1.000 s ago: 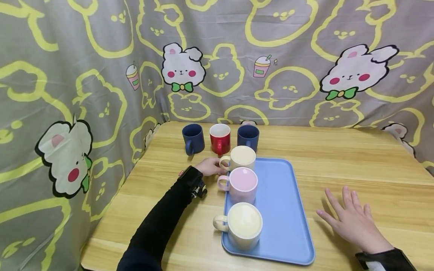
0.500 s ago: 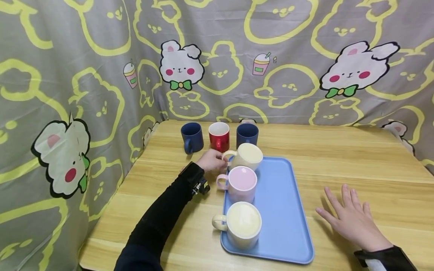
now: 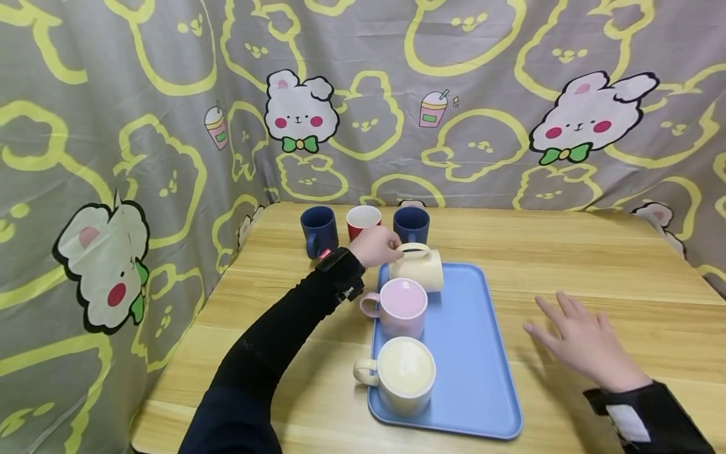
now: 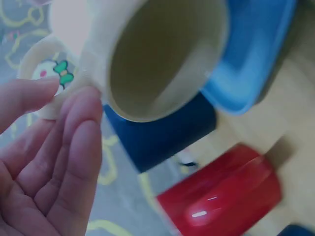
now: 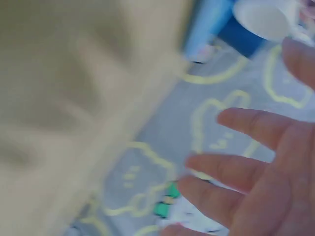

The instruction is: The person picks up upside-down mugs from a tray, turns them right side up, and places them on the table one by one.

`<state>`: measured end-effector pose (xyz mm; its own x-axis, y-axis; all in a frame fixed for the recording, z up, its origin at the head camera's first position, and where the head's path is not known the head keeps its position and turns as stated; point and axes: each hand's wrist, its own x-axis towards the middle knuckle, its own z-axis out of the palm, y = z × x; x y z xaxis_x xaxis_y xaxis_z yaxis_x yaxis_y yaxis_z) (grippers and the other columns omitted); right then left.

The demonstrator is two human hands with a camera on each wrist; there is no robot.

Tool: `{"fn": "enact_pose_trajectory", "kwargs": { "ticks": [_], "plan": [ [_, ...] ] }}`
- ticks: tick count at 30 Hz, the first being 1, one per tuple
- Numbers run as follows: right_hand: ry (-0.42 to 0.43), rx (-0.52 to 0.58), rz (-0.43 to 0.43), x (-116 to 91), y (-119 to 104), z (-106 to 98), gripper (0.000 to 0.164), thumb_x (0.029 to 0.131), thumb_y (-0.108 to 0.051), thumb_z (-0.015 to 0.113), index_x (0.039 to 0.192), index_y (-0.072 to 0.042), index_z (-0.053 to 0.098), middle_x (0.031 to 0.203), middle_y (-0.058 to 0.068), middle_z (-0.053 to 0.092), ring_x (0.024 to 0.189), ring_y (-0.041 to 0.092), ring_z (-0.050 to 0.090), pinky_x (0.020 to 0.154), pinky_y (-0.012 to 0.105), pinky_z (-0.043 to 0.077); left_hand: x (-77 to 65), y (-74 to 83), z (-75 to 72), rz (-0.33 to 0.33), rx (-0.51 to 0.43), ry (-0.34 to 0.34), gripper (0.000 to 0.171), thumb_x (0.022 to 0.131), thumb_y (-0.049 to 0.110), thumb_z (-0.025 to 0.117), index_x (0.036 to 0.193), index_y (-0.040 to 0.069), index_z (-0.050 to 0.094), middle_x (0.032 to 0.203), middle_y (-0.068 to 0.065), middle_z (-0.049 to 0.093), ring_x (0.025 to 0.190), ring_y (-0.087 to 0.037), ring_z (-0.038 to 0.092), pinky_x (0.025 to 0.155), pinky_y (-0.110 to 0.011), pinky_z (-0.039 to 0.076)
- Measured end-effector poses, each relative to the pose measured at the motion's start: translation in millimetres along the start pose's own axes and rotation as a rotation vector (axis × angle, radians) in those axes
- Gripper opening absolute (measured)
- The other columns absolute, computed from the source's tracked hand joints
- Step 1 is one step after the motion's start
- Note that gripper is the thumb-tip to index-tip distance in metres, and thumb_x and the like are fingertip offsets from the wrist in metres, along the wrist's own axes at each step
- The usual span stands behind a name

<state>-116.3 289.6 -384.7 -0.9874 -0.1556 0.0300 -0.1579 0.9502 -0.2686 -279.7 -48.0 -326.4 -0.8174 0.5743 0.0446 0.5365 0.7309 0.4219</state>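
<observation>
My left hand (image 3: pixel 375 246) pinches the handle of a cream mug (image 3: pixel 422 272) over the far end of the blue tray (image 3: pixel 471 347). The mug is tipped sideways, its base toward the right; the left wrist view shows its hollow inside and my thumb and fingers on the handle (image 4: pixel 61 101). On the tray's left side stand a pink mug (image 3: pixel 403 309) and another cream mug (image 3: pixel 405 375), closed bases upward, handles pointing left. My right hand (image 3: pixel 592 347) hovers right of the tray, fingers spread, holding nothing.
Behind the tray, a dark blue mug (image 3: pixel 319 230), a red mug (image 3: pixel 363 219) and a second dark blue mug (image 3: pixel 411 224) stand in a row, mouths up. My left hand partly hides the red one. A patterned curtain (image 3: pixel 363 157) borders the wooden table (image 3: pixel 567 252).
The far cream mug went from standing base-up to lying tipped, its base swinging right and its handle upward. My left hand rose and moved right with it. My right hand shifted slightly.
</observation>
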Motion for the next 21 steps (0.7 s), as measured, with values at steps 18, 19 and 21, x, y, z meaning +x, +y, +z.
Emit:
{"fn": "enact_pose_trajectory", "kwargs": {
  "ticks": [18,19,21],
  "plan": [
    [-0.183,0.465,-0.201,143,-123,-62,0.04,0.1,-0.017,0.054,0.128,0.012,0.055,0.111,0.026,0.063,0.062,0.022,0.062,0.055,0.033,0.054,19.3,52.9,-20.3,0.163,0.438,0.095,0.012,0.092,0.017,0.065,0.088,0.012,0.075,0.088,0.0,0.066,0.083,-0.016,0.059,0.069,-0.03,0.049],
    [-0.213,0.487,-0.197,147,-123,-62,0.038,0.1,-0.016,0.054,0.125,0.012,0.056,0.105,0.024,0.064,0.059,0.019,0.06,0.054,0.031,0.054,20.3,55.8,-20.9,0.169,0.451,0.094,0.012,0.092,0.016,0.064,0.089,0.011,0.075,0.09,-0.001,0.067,0.085,-0.017,0.06,0.07,-0.03,0.049],
    [-0.258,0.528,-0.18,154,-121,-63,0.032,0.1,-0.014,0.054,0.118,0.012,0.059,0.092,0.019,0.064,0.056,0.015,0.058,0.054,0.029,0.054,23.0,60.8,-22.4,0.181,0.476,0.098,0.013,0.093,0.016,0.063,0.09,0.011,0.075,0.091,-0.002,0.068,0.086,-0.018,0.061,0.071,-0.031,0.05]
  ]
}}
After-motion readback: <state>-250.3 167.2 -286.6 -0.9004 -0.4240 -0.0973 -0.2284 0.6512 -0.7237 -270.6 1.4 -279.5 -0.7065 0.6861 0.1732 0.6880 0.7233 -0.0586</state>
